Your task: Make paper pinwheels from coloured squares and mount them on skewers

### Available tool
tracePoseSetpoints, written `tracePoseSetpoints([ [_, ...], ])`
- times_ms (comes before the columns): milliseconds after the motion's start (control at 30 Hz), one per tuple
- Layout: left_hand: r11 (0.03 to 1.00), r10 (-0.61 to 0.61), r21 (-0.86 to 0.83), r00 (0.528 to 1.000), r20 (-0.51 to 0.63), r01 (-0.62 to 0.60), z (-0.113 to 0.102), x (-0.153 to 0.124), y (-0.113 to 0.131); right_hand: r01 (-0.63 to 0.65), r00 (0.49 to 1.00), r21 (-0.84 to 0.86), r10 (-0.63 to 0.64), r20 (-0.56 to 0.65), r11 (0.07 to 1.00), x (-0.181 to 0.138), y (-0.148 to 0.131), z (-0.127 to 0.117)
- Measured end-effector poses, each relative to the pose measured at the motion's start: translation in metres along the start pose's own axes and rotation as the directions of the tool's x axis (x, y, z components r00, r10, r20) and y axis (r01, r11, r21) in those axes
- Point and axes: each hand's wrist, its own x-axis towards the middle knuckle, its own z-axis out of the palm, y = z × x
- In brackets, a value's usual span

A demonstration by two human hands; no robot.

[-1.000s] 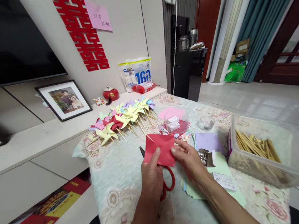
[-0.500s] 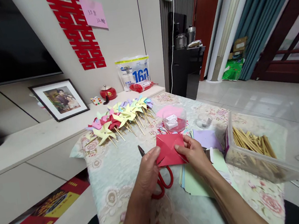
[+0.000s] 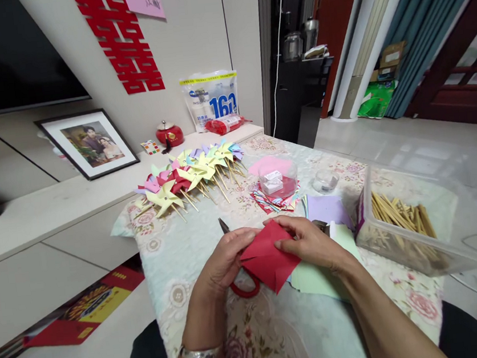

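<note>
The red paper square (image 3: 273, 255) is held just above the near middle of the table, turned with a corner toward the person and cut by slits running in from its corners. The left hand (image 3: 225, 258) has its thumb and fingers closed on the left corner; the right hand (image 3: 312, 242) pinches the far right side, thumb on the face, its other fingertips hidden behind.

The paper should be very light, thin and flexible, likely to crease or tear where a slit ends. A soft pinch on an uncut part looks safest; the loose flaps would bend first.

The red-handled scissors (image 3: 248, 291) lie under the left hand, blades pointing far left. Green paper sheets (image 3: 319, 286) sit beneath the right wrist, and the clear plastic tub (image 3: 402, 258) of sticks limits room farther right. Pinwheels (image 3: 197, 175) occupy the far left. Between them and the near edge, the floral tablecloth (image 3: 183, 260) offers the widest open room, left of the hands.
</note>
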Motion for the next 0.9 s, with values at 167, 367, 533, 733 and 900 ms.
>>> tracePoseSetpoints([
  [167,0.997,-0.081,0.02,0.995,0.06,0.08,-0.002,0.001,-0.004,0.072,0.994,-0.095,-0.064,0.085,0.993,0.0,-0.003,-0.001],
  [367,0.998,-0.062,0.045,0.981,0.183,0.055,-0.001,0.003,-0.01,0.094,0.993,-0.235,-0.108,-0.051,0.968,0.001,0.003,0.002],
  [533,0.998,-0.028,0.059,0.995,0.098,0.022,0.0,0.005,-0.014,0.261,0.92,-0.403,-0.352,-0.171,0.877,0.006,0.009,0.003],
  [733,0.996,0.061,-0.061,0.99,-0.124,-0.069,0.009,0.011,-0.014,0.302,0.8,-0.516,-0.507,-0.321,0.802,0.008,0.01,0.006],
  [900,0.983,0.117,-0.107,0.961,-0.249,-0.148,0.012,0.015,-0.014,0.311,0.759,-0.528,-0.541,-0.362,0.79,0.006,0.006,0.014],
])
